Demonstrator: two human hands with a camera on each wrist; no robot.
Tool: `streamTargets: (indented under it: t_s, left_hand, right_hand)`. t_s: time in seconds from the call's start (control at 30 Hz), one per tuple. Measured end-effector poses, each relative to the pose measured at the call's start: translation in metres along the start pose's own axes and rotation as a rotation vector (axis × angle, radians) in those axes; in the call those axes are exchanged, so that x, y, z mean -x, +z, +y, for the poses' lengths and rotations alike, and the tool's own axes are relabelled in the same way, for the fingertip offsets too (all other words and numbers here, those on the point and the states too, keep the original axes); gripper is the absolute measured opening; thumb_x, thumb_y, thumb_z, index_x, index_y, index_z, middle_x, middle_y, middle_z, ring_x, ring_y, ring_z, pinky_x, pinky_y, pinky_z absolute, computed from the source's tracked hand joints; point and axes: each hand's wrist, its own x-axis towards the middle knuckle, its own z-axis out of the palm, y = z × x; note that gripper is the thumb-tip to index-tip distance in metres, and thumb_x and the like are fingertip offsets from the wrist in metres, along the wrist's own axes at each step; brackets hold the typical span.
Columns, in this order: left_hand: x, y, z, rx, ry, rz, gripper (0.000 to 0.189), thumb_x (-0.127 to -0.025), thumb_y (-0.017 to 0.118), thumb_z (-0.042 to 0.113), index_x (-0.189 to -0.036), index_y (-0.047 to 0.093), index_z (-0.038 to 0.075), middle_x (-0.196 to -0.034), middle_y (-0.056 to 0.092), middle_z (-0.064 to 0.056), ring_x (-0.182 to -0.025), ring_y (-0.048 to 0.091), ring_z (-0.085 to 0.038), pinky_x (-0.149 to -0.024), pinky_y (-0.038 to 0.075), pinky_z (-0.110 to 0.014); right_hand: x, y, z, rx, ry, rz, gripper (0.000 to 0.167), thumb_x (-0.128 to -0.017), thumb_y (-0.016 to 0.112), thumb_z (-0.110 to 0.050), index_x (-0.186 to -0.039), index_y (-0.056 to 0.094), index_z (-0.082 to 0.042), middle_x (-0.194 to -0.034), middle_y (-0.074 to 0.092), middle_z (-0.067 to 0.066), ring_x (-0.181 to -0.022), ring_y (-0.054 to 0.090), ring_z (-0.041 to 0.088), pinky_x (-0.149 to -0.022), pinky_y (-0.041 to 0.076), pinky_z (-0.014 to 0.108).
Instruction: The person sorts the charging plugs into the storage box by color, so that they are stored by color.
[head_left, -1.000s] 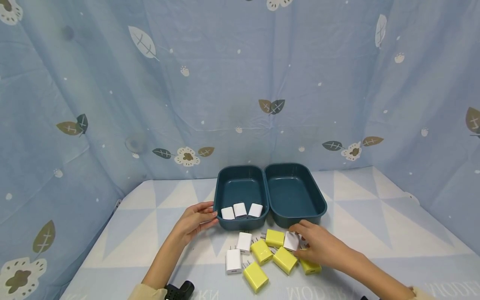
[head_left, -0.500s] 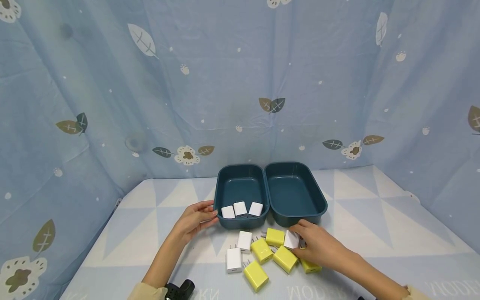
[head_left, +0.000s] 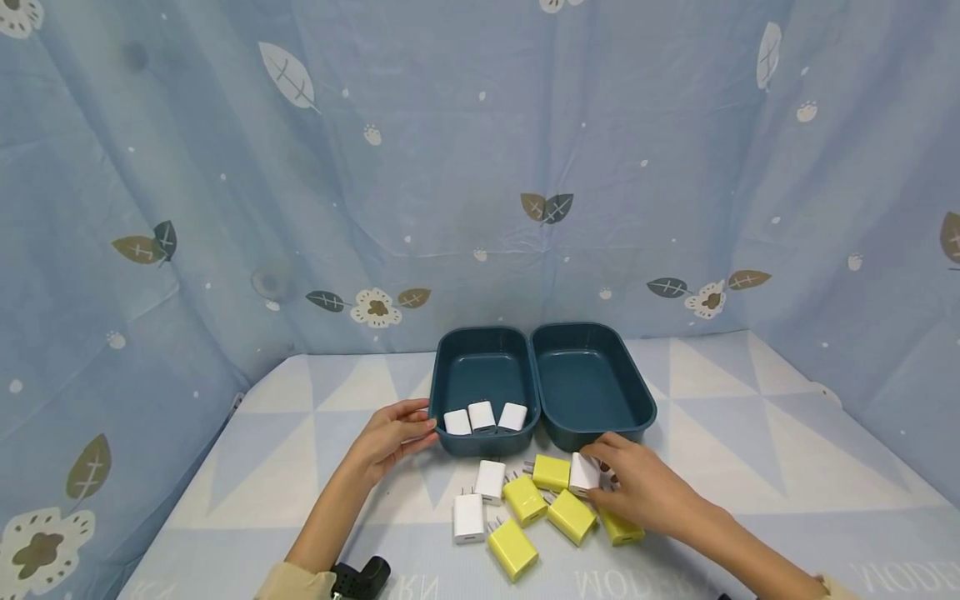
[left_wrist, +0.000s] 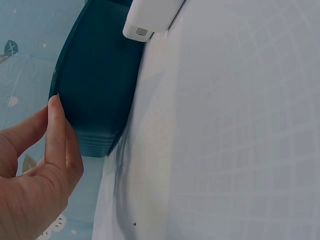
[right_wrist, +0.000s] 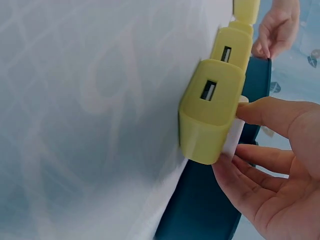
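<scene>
A blue patterned curtain (head_left: 480, 150) hangs behind the cloth-covered tabletop (head_left: 270, 467). The left hand (head_left: 393, 437) pinches the rim of a teal bin (head_left: 483, 446) beside it, three white plugs (head_left: 482, 415) inside. The right hand (head_left: 637, 483) pinches a white adapter (head_left: 583, 475) between thumb and fingers, just in front of a second bin (head_left: 592, 379). Between the hands lie two white chargers (head_left: 468, 518) and yellow chargers (head_left: 512, 548), one yellow block (head_left: 621, 529) just below the right hand.

Says "MODE" (head_left: 903, 577) (pale and cut off) on the tablecloth (head_left: 787, 533) at right, "RN" (head_left: 418, 587) farther left.
</scene>
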Motion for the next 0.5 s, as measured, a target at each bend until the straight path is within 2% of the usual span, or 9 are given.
streamTargets:
  t_s: [0.3, 0.5]
  left_hand:
    - [0.001, -0.001, 0.000, 0.009, 0.015, -0.011, 0.054, -0.091, 0.059, -0.013, -0.141, 0.040, -0.013, -0.097, 0.053, -0.009, -0.088, 0.066, -0.018, -0.084, 0.060, -0.034]
    - [0.002, -0.001, 0.000, 0.013, 0.021, -0.019, 0.054, -0.092, 0.059, -0.012, -0.142, 0.038, -0.014, -0.098, 0.052, -0.008, -0.087, 0.066, -0.017, -0.084, 0.060, -0.033]
  right_hand:
    - [0.005, -0.008, 0.000, -0.108, -0.093, 0.041, 0.041, -0.081, 0.083, -0.015, -0.119, 0.067, -0.007, -0.106, 0.058, -0.002, -0.083, 0.060, 0.011, -0.063, 0.057, 0.022]
    - [0.007, -0.014, -0.002, -0.141, -0.101, 0.040, 0.043, -0.081, 0.083, -0.012, -0.120, 0.067, -0.009, -0.109, 0.058, -0.003, -0.086, 0.058, 0.011, -0.065, 0.057, 0.021]
